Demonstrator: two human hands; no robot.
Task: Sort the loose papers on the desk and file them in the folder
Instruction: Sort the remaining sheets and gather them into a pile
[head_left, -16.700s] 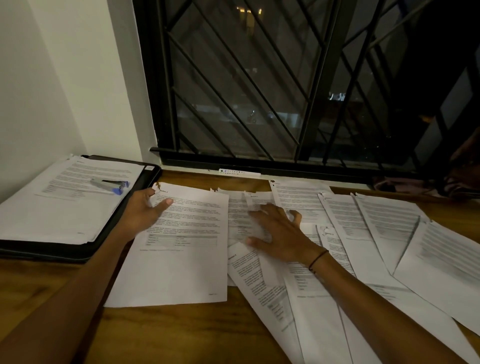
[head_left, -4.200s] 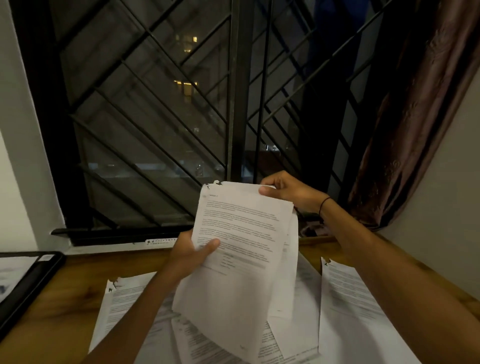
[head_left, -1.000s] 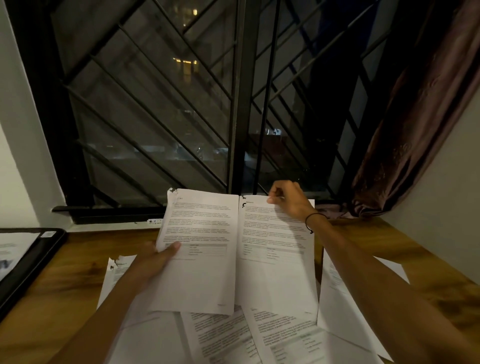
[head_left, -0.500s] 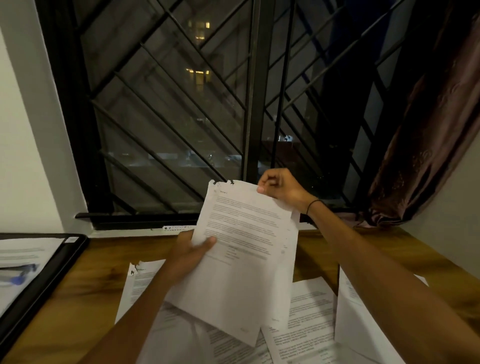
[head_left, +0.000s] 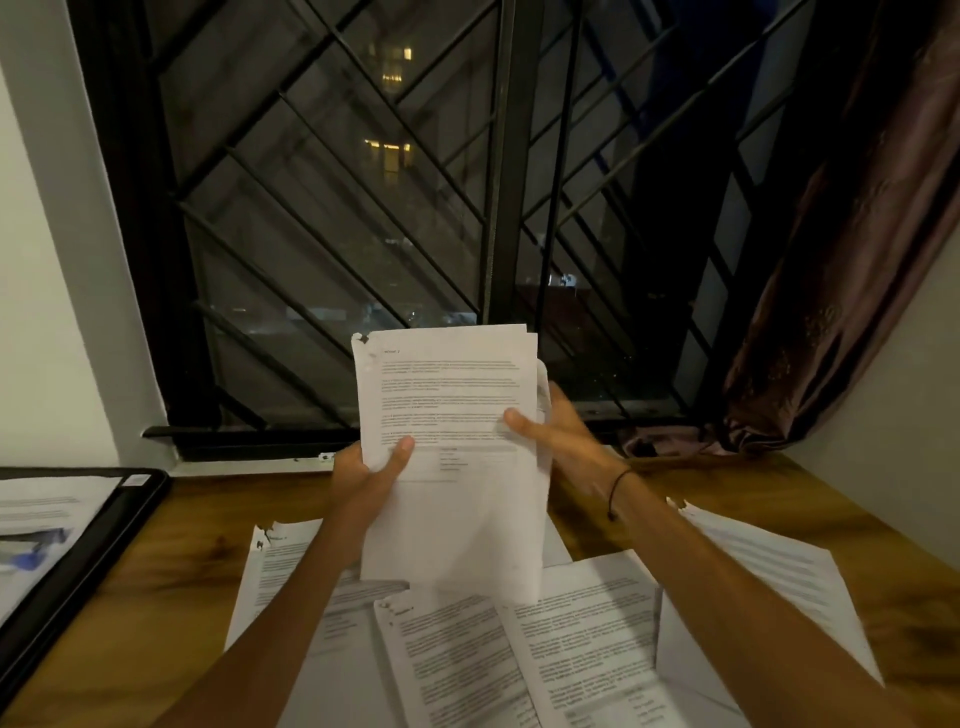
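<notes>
Both hands held a small stack of printed sheets (head_left: 449, 457) upright above the wooden desk (head_left: 156, 597), the left hand (head_left: 363, 475) pinching its left edge and the right hand (head_left: 558, 434) its right, over loose papers (head_left: 519, 660), with the open folder (head_left: 88, 540) far left.

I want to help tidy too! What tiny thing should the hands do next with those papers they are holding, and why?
Probably carry the held stack left to the folder. Both the left hand and right hand grip its sides, its edges look nearly even, and the folder lies open.
</notes>
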